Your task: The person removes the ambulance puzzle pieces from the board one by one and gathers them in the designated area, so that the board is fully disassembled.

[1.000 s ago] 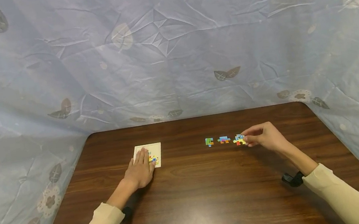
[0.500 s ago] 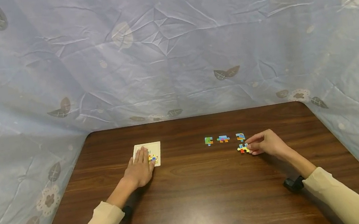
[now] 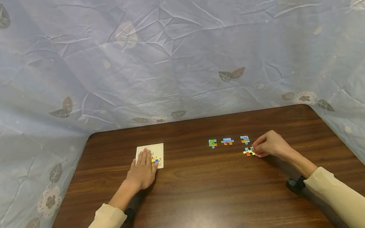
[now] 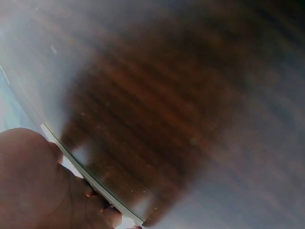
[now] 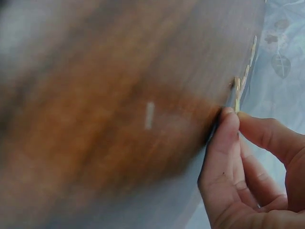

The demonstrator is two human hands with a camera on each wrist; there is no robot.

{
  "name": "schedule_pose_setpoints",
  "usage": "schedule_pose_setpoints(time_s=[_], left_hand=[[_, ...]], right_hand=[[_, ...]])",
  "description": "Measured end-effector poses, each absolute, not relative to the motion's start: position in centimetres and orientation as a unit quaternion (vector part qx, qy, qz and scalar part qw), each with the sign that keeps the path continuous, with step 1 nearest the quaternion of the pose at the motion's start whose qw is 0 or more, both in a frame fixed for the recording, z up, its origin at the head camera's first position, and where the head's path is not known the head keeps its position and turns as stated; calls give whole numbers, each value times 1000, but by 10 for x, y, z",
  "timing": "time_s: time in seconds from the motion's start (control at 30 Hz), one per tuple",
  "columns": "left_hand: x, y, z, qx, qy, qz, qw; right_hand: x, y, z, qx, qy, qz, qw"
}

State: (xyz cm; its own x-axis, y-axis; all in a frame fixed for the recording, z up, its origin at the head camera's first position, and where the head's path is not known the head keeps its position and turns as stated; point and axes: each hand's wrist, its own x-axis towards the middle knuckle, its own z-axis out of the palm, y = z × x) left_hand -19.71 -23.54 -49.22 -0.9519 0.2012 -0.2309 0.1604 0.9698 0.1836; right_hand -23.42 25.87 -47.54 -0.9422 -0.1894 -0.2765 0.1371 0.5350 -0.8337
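My left hand (image 3: 142,173) lies flat with straight fingers on a cream puzzle board (image 3: 158,149). Part of a yellow, blue and red picture shows beside its fingers; the rest is under the hand. In the left wrist view the board's thin edge (image 4: 102,188) runs along the fingers. To the right, my right hand (image 3: 273,145) pinches a yellow, blue and red puzzle piece (image 3: 248,152) between thumb and fingers. Seen edge-on in the right wrist view, the held piece (image 5: 237,101) is tilted up from the tabletop. Just beyond it lies a blue and orange puzzle piece (image 3: 244,139).
Two further puzzle pieces lie in a row to the left of the blue and orange one: a green one (image 3: 212,143) and a blue and pink one (image 3: 227,141). The brown wooden table (image 3: 192,189) ends at a floral curtain (image 3: 170,73).
My right hand has brought the held puzzle piece nearer to me, away from the row, and the blue and orange piece now shows there. The left hand stays on the board.
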Motion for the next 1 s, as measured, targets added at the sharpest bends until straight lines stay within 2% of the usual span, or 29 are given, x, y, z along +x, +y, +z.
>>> schedule_pose_setpoints(time_s=[0.53,1.0], left_hand=[[-197,-235,-490,91,984,83,128],[-197,-234,-490,88,983,77,138]], right_hand=[[-236,246,-470,-17,903,-408,137],[-234,248,-472,-10,897,-418,141]])
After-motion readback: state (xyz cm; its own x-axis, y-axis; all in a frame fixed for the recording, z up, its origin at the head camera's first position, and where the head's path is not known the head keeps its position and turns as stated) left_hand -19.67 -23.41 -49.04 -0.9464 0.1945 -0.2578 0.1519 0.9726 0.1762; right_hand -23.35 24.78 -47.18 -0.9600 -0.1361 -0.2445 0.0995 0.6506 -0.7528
